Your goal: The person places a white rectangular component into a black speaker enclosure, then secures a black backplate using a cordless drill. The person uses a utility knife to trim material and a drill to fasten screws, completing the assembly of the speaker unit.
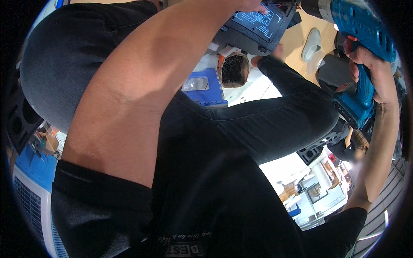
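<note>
The right grip [379, 72] clasps a likely heavy teal plastic drill [363, 32], best by its handle [365, 86]; left grip [253, 5], closure unclear.

Teal drill [361, 28], white-marked black case [262, 31], grey slipper [312, 46], black trousers [275, 124]

Lettering [249, 18] on device [271, 32], drill [365, 36], shirt [215, 193].
</note>
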`<control>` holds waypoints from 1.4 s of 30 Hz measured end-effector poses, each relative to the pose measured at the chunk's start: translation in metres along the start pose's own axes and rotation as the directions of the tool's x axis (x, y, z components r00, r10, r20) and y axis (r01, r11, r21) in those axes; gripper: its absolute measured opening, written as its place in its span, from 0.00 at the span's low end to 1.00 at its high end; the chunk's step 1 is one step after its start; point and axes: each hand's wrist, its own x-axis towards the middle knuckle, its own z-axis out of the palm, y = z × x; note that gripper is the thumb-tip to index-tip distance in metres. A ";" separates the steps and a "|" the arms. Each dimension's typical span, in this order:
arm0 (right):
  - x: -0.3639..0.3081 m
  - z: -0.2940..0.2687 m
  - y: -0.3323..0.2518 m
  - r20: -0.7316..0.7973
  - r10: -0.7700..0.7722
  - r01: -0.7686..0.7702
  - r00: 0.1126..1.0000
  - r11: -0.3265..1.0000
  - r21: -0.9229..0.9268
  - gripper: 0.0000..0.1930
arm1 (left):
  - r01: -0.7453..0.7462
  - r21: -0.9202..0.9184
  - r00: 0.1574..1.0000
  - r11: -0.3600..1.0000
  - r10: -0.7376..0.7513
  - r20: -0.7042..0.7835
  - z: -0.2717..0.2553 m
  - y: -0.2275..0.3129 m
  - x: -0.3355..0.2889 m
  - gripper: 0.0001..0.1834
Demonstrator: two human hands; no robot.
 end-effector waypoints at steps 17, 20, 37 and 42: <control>0.009 0.000 0.011 0.006 -0.038 0.037 0.999 0.998 0.052 0.09 | 0.014 0.035 0.999 0.999 -0.016 0.042 -0.002 0.002 0.001 0.24; 0.008 0.001 0.012 -0.013 -0.030 0.031 0.999 0.997 0.064 0.10 | 0.011 0.046 0.999 0.999 -0.012 0.030 -0.002 0.003 0.001 0.23; 0.008 0.000 0.014 0.005 0.047 -0.047 0.999 0.998 0.049 0.06 | -0.002 0.048 1.000 0.999 0.001 0.009 -0.002 0.002 0.000 0.23; 0.005 0.006 0.009 0.017 -0.094 0.094 0.995 0.996 -0.012 0.05 | 0.007 0.052 1.000 0.999 -0.008 0.021 -0.004 0.002 0.000 0.24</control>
